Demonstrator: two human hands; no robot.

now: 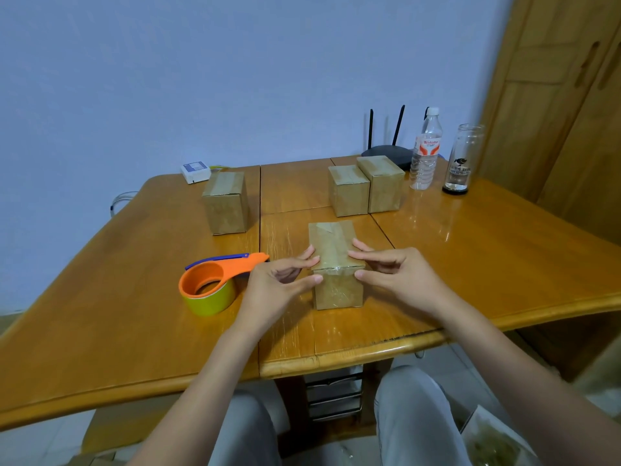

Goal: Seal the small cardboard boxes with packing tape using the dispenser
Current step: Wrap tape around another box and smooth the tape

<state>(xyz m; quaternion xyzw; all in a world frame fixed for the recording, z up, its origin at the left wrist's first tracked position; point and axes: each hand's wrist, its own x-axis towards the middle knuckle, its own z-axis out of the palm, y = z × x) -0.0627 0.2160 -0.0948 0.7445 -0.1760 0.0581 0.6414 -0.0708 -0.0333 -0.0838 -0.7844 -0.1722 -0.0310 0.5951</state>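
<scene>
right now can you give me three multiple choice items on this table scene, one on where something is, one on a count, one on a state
1. Where does the tape dispenser lie?
A. on top of a far box
B. on the table, to the left of the box being handled
C. beside the water bottle

2. How many cardboard boxes stand on the table?
A. two
B. four
C. six

3. What are the hands doing?
A. both press on the near box
B. one lifts the dispenser
C. both rest in the lap

Answers:
1 B: its orange handle points toward the near box.
2 B: the near box, the lone box at far left and the touching pair at the far middle.
3 A: the left hand and the right hand lay fingers on the box's taped top edge.
</scene>
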